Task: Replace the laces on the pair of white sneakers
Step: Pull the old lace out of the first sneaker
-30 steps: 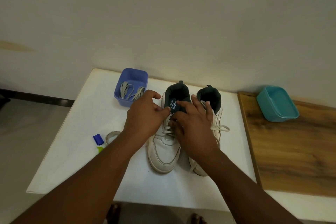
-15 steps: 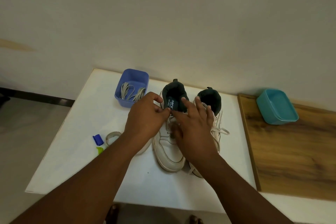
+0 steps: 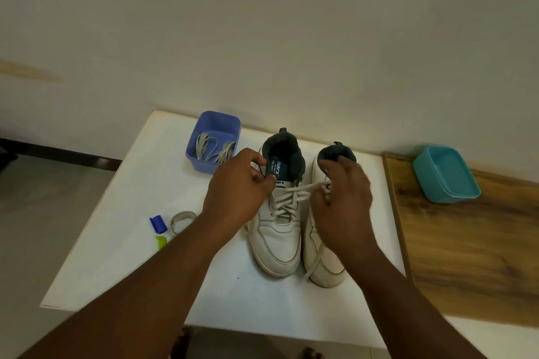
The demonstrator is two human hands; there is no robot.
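White table (image 3: 140,242): right hand (image 3: 344,201) pinches lace (image 3: 303,187).

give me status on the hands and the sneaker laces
Left hand pinching left sneaker tongue. Right hand pulling its old lace sideways. Right sneaker partly hidden. Nothing blocking.

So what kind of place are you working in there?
Probably a plain room at home rather than a workshop: a small white table against a bare wall, a wooden surface beside it, and a tiled floor.
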